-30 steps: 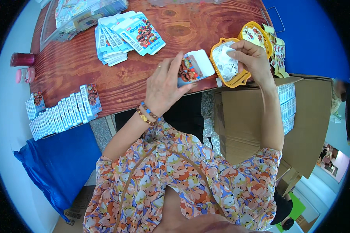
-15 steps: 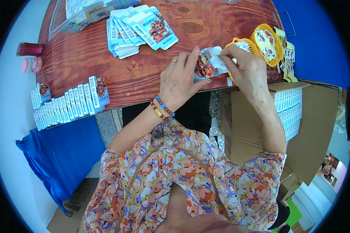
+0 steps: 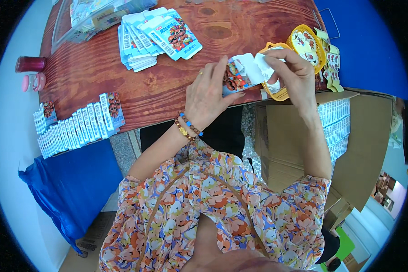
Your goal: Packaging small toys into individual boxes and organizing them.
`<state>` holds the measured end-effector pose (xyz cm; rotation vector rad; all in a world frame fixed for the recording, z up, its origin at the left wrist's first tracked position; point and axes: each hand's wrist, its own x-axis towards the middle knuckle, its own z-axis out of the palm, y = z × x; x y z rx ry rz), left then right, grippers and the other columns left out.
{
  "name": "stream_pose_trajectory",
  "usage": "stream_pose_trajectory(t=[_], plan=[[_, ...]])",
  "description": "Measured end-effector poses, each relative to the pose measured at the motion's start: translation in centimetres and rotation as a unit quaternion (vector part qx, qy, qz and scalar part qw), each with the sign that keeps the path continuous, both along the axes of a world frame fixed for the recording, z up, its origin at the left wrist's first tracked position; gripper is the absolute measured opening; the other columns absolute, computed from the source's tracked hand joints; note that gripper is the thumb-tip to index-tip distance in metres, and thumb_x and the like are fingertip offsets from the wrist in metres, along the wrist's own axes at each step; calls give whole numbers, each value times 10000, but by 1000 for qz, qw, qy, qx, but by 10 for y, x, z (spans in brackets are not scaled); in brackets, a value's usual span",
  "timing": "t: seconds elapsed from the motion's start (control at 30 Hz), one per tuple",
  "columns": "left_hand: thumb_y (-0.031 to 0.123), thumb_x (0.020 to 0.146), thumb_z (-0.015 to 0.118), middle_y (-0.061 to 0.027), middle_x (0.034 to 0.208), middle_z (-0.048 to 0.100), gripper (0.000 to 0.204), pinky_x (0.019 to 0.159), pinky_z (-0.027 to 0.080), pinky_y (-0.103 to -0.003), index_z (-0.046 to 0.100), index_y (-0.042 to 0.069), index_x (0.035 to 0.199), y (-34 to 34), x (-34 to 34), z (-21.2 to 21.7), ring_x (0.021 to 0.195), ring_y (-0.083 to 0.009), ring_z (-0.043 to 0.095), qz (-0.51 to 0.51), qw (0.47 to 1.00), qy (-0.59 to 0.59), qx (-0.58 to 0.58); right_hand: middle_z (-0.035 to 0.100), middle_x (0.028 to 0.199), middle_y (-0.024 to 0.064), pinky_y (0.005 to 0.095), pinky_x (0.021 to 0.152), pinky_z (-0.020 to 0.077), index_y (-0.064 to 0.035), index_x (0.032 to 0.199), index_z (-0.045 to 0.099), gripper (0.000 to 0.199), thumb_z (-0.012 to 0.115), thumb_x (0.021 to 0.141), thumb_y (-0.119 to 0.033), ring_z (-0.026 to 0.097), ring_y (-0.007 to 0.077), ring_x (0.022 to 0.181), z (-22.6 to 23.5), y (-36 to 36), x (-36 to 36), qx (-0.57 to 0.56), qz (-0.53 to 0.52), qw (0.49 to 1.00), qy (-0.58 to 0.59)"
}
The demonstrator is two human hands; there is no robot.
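Observation:
Near the table's front edge, my left hand (image 3: 207, 93) grips a small blue printed carton (image 3: 235, 78) between fingers and thumb. The carton lies on its side, its white flap (image 3: 253, 68) open toward the right. My right hand (image 3: 294, 75) pinches a small white paper-like piece (image 3: 264, 66) just beyond that open end; what exactly it is I cannot make out. Beneath the right hand stands a yellow basket (image 3: 281, 95) with white pieces in it, partly hidden by my fingers. A second yellow basket (image 3: 323, 59), filled with printed pieces, sits behind it.
Flat blue cartons (image 3: 143, 38) are piled at the back, beside a clear plastic bin (image 3: 61, 38). Filled-out cartons (image 3: 75, 129) stand in rows at the left edge, near a dark red jar (image 3: 30, 64). An open cardboard box (image 3: 285, 140) with packed cartons is at the right.
My right hand has moved slightly right, drawing the white piece away from the carton's end. The left hand still holds the carton. The view has shifted a little.

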<state>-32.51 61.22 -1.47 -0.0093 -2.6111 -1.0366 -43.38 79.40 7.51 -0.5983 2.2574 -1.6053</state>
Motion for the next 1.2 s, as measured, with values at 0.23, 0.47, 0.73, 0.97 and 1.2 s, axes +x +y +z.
stream_pose_trajectory(t=[0.23,0.47,0.73,0.97,1.2], plan=[[266,738,858,-205,1244,552,849,951,496,-448,420,16,1421,-19,8,-6,1154,-381,561,58,996,46,53,708,843,53,262,618,492,23,1061,719,230,657,944,-165,617,106,638,-16,56,-47,282,19,958,45],[237,716,871,-194,1248,560,862,930,509,-448,435,15,1425,-16,15,-1,1148,-381,576,32,998,33,31,681,789,80,330,677,500,4,989,689,274,732,839,-222,649,182,728,-55,109,-149,432,-86,883,166],[286,728,876,-195,1261,553,890,936,517,-441,418,28,1446,-27,20,0,1144,-365,587,33,997,15,63,644,780,4,246,535,424,-45,936,674,168,736,878,-190,558,82,573,-63,123,-179,323,-79,943,19],[313,740,868,-190,1249,555,892,927,520,-438,414,29,1453,-26,14,3,1132,-358,594,20,997,16,74,681,829,-5,198,501,406,-57,972,686,142,679,942,-196,610,57,589,-53,147,-184,232,-119,965,22],[318,744,863,-186,1246,556,885,916,523,-437,416,32,1453,-29,20,-2,1122,-349,599,25,996,15,82,727,916,22,205,564,451,-41,1052,697,176,702,909,-144,693,76,711,-33,118,-161,303,-151,940,-32]])
